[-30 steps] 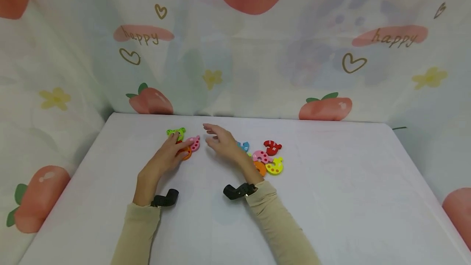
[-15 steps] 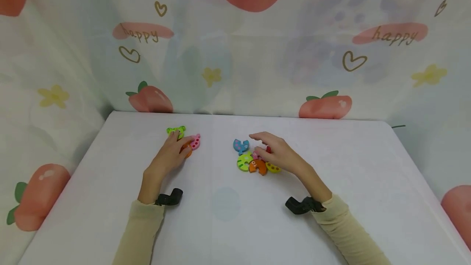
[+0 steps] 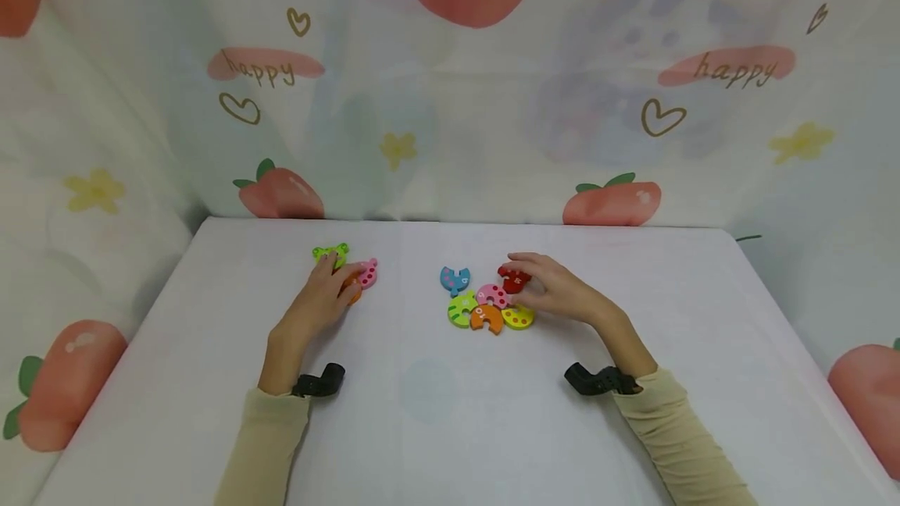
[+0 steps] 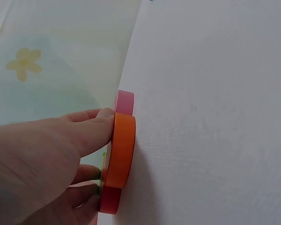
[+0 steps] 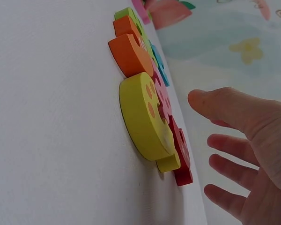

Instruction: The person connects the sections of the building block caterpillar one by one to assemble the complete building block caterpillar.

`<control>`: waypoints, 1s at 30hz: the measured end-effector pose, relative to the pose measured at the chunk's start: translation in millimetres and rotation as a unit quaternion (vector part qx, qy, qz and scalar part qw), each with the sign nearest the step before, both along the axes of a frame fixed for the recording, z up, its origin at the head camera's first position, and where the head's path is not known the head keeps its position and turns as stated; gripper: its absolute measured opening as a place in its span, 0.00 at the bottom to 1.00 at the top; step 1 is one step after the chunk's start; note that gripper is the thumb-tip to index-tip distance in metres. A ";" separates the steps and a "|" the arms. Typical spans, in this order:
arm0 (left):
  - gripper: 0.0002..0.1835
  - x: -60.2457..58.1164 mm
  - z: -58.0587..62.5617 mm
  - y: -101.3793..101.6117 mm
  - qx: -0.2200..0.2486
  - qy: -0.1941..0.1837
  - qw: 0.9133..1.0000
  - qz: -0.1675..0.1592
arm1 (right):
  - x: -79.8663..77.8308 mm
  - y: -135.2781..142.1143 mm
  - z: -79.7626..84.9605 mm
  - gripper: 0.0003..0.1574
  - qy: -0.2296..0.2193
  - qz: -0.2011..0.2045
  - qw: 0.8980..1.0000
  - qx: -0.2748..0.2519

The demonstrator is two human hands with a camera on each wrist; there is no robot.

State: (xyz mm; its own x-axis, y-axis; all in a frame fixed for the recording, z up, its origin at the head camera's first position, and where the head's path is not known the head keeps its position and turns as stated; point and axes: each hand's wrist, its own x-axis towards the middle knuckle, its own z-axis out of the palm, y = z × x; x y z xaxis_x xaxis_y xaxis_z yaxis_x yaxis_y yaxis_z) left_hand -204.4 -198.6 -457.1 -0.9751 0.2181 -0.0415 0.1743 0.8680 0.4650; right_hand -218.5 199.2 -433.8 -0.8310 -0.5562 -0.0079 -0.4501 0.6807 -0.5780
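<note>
My left hand rests its fingertips on a small group of coloured animal-shaped wooden pieces at the table's left. A green piece and a pink piece show past the fingers. In the left wrist view, the thumb touches an orange piece, and a red piece lies beside it under the other fingers. My right hand, fingers apart and holding nothing, hovers beside a red numbered piece. A yellow spotted piece lies just below that hand.
Near the right hand lie a pink spotted piece, an orange piece, a green piece and a blue piece, close together. The white table meets a printed cloth backdrop at its far edge.
My right hand has moved right, from left of the right-hand group, across it, to its right side, uncovering the pieces. My left hand has stayed on its group.
</note>
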 end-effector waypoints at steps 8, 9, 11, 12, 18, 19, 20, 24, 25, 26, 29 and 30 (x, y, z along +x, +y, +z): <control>0.22 -2.5 0.6 -1.2 -0.008 0.006 1.000 -0.007 | -3.1 3.4 -0.7 0.35 -0.019 -0.028 0.999 0.020; 0.22 -2.4 0.9 -0.9 -0.008 0.004 1.000 -0.006 | -3.5 4.3 -0.7 0.35 -0.023 -0.033 0.999 0.024; 0.23 -2.1 1.3 0.0 -0.009 -0.002 1.000 -0.001 | -4.4 5.7 -0.4 0.36 -0.027 -0.038 0.998 0.030; 0.23 -1.8 1.6 0.5 -0.008 -0.006 1.000 0.002 | -4.8 6.5 -0.5 0.36 -0.025 -0.039 0.998 0.033; 0.23 -1.4 2.8 4.0 0.004 -0.032 0.999 0.025 | -6.3 9.1 -1.9 0.36 -0.018 -0.039 0.998 0.035; 0.23 -1.3 3.0 4.3 0.005 -0.034 0.999 0.028 | -6.3 8.9 -2.0 0.36 -0.019 -0.039 0.998 0.035; 0.23 -1.2 3.0 4.3 0.006 -0.035 0.999 0.029 | -6.4 8.8 -2.5 0.36 -0.021 -0.039 0.998 0.034; 0.24 -0.3 2.5 3.6 0.004 -0.035 0.999 0.027 | -5.2 6.5 -2.7 0.36 -0.022 -0.037 0.999 0.032; 0.24 -0.1 2.5 3.4 0.005 -0.034 0.999 0.026 | -4.8 5.6 -2.3 0.36 -0.023 -0.038 0.998 0.032; 0.24 -0.2 2.4 3.0 0.006 -0.032 0.999 0.025 | -4.5 4.6 -2.1 0.36 -0.023 -0.039 0.999 0.030; 0.24 0.1 2.2 3.0 0.006 -0.029 0.999 0.023 | -2.3 0.6 -3.5 0.35 -0.020 -0.029 0.999 0.016; 0.24 0.2 2.0 3.2 0.007 -0.028 0.999 0.023 | -1.3 -1.1 -4.4 0.34 -0.020 -0.027 0.999 0.013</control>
State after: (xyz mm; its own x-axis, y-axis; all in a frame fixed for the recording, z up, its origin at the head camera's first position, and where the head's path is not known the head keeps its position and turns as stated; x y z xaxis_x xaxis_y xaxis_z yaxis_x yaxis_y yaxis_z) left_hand -204.2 -195.4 -455.1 -0.9801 0.1748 -0.0937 0.1085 0.8682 0.4843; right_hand -219.8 198.1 -438.2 -0.8584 -0.5098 -0.0561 -0.3893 0.7189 -0.5759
